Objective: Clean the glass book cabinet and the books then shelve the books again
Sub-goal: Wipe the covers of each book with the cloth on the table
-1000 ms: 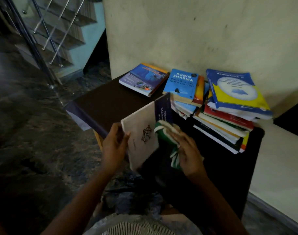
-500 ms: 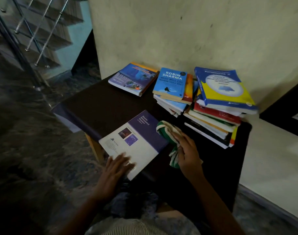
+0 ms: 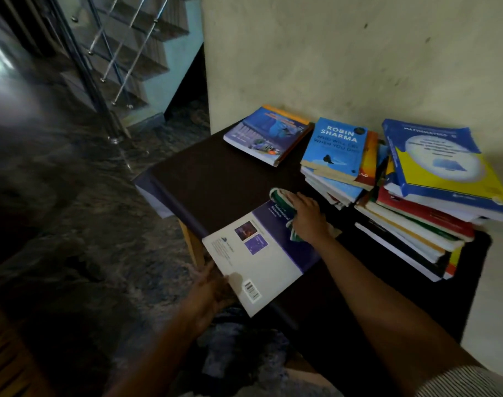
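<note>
**Purple-and-white book under the cloth**

Purple and white, the book lies back cover up at the near-left edge of the dark table, its barcode corner overhanging toward 6 o'clock. The right hand presses a green-and-white cloth onto the book's far corner, at about 1 o'clock on the cover; its fingers lie together, curled over the bunched cloth. The left hand steadies the book at its 7 o'clock edge, thumb on the cover, the other fingers hidden beneath.

The step in hand looks like wiping this cover. The cabinet is not in view, so shelving seems some way off.

Next, the cloth likely needs drawing across the cover toward 7 o'clock while the left hand keeps the book from sliding off. Two stacks and a single blue book wait at 12 to 3 o'clock by the wall.
</note>
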A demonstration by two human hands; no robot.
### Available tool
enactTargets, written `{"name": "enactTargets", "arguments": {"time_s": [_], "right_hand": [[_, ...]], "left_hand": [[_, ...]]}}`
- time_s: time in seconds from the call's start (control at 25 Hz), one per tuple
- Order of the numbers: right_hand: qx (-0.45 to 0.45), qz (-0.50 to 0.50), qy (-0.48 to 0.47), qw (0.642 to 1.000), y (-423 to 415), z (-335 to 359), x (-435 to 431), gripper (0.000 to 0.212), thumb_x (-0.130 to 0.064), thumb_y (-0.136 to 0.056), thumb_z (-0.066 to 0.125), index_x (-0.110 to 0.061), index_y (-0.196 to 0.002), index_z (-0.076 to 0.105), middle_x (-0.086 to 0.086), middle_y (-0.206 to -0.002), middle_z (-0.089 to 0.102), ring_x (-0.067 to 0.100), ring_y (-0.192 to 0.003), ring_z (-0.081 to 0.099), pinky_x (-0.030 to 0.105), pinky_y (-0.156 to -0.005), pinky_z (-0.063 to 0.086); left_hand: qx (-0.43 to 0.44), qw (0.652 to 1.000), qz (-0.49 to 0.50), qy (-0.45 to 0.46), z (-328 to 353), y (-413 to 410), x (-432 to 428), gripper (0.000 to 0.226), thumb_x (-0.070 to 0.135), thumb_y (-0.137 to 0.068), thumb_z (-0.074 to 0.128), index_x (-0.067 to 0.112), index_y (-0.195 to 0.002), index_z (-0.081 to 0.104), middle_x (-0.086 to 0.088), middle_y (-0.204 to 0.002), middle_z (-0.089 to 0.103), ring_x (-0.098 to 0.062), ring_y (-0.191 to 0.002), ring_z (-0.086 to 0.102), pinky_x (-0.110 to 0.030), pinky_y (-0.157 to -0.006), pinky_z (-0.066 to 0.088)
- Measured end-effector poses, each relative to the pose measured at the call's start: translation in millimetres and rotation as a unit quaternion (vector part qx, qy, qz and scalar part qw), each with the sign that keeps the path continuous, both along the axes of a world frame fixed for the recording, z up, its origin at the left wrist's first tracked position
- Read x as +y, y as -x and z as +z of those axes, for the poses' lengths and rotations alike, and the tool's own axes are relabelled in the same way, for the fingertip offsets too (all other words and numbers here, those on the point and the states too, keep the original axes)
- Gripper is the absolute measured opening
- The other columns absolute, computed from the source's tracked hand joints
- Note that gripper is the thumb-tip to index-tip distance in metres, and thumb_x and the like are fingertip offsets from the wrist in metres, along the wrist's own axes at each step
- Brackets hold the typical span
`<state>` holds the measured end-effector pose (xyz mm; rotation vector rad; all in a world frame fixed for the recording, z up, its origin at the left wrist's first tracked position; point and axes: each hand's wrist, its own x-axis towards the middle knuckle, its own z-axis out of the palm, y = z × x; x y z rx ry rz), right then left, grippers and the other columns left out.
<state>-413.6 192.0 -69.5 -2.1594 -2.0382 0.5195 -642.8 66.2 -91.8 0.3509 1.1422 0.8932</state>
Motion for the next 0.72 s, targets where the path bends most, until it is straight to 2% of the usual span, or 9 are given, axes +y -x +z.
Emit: {"name": "enactTargets", "arguments": {"time_s": [0.08, 0.2, 0.36, 0.44, 0.52, 0.56, 0.64, 0.68, 0.72], "right_hand": [[-0.065, -0.011, 0.056, 0.996, 15.3, -10.1, 4.5, 0.072, -0.015, -0.09, 0.051, -0.033, -0.148, 0.013, 0.0, -0.157, 0.007, 0.032, -0.142, 0.006, 0.056, -0.109, 0.021], [-0.09, 0.051, -0.003, 0.995, 54.5, -25.0, -17.9, 0.069, -0.017, -0.09, 0.047, -0.038, -0.147, 0.014, -0.005, -0.156, 0.01, 0.03, -0.139, 0.011, 0.052, -0.106, 0.023], [-0.039, 0.181, -0.118, 0.976, 119.0, -39.2, -81.7, 0.056, -0.02, -0.083, 0.045, -0.037, -0.137, 0.042, -0.006, -0.144, 0.04, 0.028, -0.123, 0.04, 0.049, -0.093, 0.038], [0.04, 0.234, -0.114, 0.965, 121.4, -35.7, -92.1, 0.056, -0.015, -0.083, 0.038, -0.036, -0.134, 0.046, -0.007, -0.143, 0.043, 0.025, -0.122, 0.038, 0.042, -0.093, 0.032], [0.113, 0.246, -0.086, 0.959, 92.7, -31.8, -86.0, 0.063, 0.001, -0.08, 0.044, -0.034, -0.132, 0.051, -0.007, -0.141, 0.045, 0.021, -0.121, 0.039, 0.032, -0.094, 0.031], [0.16, 0.197, -0.114, 0.961, 72.4, -31.5, -78.9, 0.066, 0.008, -0.077, 0.045, -0.032, -0.128, 0.055, -0.005, -0.138, 0.049, 0.021, -0.118, 0.046, 0.035, -0.093, 0.041], [0.239, -0.033, -0.118, 0.963, 25.2, -29.1, -61.2, 0.067, 0.015, -0.08, 0.045, -0.029, -0.131, 0.053, 0.001, -0.139, 0.047, 0.028, -0.116, 0.051, 0.041, -0.091, 0.049], [0.207, -0.124, -0.086, 0.967, 5.2, -27.2, -57.9, 0.064, 0.011, -0.084, 0.045, -0.027, -0.135, 0.047, 0.005, -0.143, 0.041, 0.03, -0.122, 0.046, 0.043, -0.097, 0.045], [0.127, -0.167, -0.055, 0.976, -7.7, -27.2, -60.7, 0.063, 0.005, -0.086, 0.047, -0.028, -0.139, 0.041, 0.004, -0.147, 0.035, 0.031, -0.128, 0.037, 0.045, -0.101, 0.039]], "left_hand": [[-0.026, 0.999, 0.005, 0.033, -0.2, 2.0, 1.2, 0.03, 0.02, -0.095, 0.046, 0.021, -0.125, 0.053, -0.011, -0.103, 0.069, -0.029, -0.09, 0.066, -0.04, -0.064, 0.056], [-0.058, 0.995, 0.027, 0.077, -1.6, 6.7, 4.1, 0.04, 0.046, -0.096, 0.038, 0.018, -0.115, 0.06, -0.007, -0.09, 0.072, -0.026, -0.085, 0.066, -0.039, -0.062, 0.055], [-0.083, 0.993, 0.047, 0.071, 1.1, 5.8, 4.5, 0.053, 0.058, -0.094, 0.027, 0.02, -0.107, 0.06, -0.009, -0.09, 0.071, -0.029, -0.085, 0.064, -0.041, -0.067, 0.052], [-0.082, 0.991, 0.068, 0.083, -0.2, 3.6, 3.9, 0.056, 0.06, -0.094, 0.024, 0.018, -0.104, 0.06, -0.01, -0.09, 0.069, -0.029, -0.084, 0.062, -0.041, -0.068, 0.049], [-0.092, 0.989, 0.074, 0.094, 1.6, 3.6, 3.0, 0.055, 0.059, -0.093, 0.028, 0.017, -0.11, 0.059, -0.013, -0.102, 0.064, -0.031, -0.093, 0.059, -0.044, -0.072, 0.047], [-0.101, 0.988, 0.07, 0.095, 2.4, 4.3, 2.9, 0.054, 0.059, -0.093, 0.031, 0.017, -0.114, 0.058, -0.013, -0.107, 0.063, -0.032, -0.096, 0.059, -0.046, -0.073, 0.048], [-0.112, 0.987, 0.066, 0.095, 1.6, 4.7, 1.7, 0.051, 0.056, -0.093, 0.035, 0.017, -0.117, 0.057, -0.013, -0.111, 0.062, -0.033, -0.098, 0.059, -0.047, -0.074, 0.048], [-0.112, 0.987, 0.068, 0.094, 1.4, 3.7, 0.7, 0.049, 0.055, -0.093, 0.035, 0.018, -0.115, 0.057, -0.013, -0.111, 0.062, -0.032, -0.099, 0.059, -0.047, -0.075, 0.048], [-0.111, 0.987, 0.071, 0.095, 1.8, 2.1, 0.2, 0.046, 0.054, -0.094, 0.035, 0.018, -0.113, 0.058, -0.012, -0.109, 0.063, -0.031, -0.097, 0.06, -0.046, -0.074, 0.048]]}}
